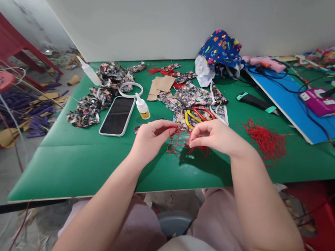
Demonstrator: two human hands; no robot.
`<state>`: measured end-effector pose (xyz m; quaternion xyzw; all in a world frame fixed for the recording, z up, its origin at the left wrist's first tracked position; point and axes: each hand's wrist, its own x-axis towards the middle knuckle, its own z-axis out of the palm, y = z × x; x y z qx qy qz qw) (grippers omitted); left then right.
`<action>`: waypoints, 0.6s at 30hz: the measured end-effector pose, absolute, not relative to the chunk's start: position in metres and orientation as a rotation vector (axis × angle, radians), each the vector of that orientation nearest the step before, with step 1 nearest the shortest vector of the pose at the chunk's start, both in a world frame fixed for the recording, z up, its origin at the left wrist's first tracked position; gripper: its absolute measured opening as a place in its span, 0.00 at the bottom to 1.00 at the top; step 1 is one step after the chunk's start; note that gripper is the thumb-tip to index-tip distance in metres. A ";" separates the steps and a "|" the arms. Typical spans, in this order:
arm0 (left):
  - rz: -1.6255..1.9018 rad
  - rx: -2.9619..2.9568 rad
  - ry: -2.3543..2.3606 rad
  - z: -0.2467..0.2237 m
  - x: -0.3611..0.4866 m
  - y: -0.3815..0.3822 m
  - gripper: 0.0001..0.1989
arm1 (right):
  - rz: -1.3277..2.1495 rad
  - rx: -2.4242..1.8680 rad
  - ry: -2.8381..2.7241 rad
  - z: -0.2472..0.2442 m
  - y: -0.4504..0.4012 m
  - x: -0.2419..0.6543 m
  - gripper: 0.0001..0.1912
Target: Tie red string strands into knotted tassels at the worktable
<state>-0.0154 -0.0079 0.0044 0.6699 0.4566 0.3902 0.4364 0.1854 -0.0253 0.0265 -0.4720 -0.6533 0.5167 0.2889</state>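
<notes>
Red strands point(180, 147) lie tangled between and beneath the fingertips, without one clear long axis, neither hand plainly nearer; the left hand point(152, 136) pinches them; the right hand point(216, 136) has its fingertips closed, whether on a strand I cannot tell.

We held red strings point(179, 141) between our left hand point(153, 136) and right hand point(208, 135) above the green table point(81, 163). Yellow-and-red-handled pliers point(193, 116) lay just beyond our fingers on floral fabric point(195, 96); a phone point(117, 116) and a small glue bottle point(142, 107) lay to the left, a red string pile point(265, 141) to the right.
</notes>
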 end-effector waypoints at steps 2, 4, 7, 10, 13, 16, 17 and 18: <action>0.918 1.772 1.177 0.002 -0.016 -0.007 0.10 | 1.352 -1.244 -1.641 0.029 -0.026 0.194 0.06; 0.841 1.887 1.198 0.000 -0.015 -0.008 0.11 | 1.319 -1.225 -1.551 0.031 -0.027 0.201 0.07; 0.774 1.965 1.191 -0.002 -0.012 -0.009 0.13 | 1.284 -1.223 -1.491 0.032 -0.028 0.206 0.08; 0.784 1.862 1.181 0.000 -0.010 -0.010 0.12 | 1.221 -1.290 -1.615 0.031 -0.029 0.207 0.07; 0.839 1.718 1.164 0.002 -0.009 -0.011 0.11 | 0.931 -1.421 -1.911 0.030 -0.028 0.208 0.05; 0.892 1.659 1.167 0.002 -0.009 -0.010 0.12 | 0.602 -1.503 -1.988 0.031 -0.028 0.208 0.06; 0.902 1.649 1.165 0.001 -0.009 -0.010 0.11 | 0.590 -1.496 -1.970 0.033 -0.028 0.207 0.06; 0.912 1.640 1.152 0.001 -0.009 -0.009 0.11 | 0.633 -1.474 -1.959 0.034 -0.029 0.205 0.06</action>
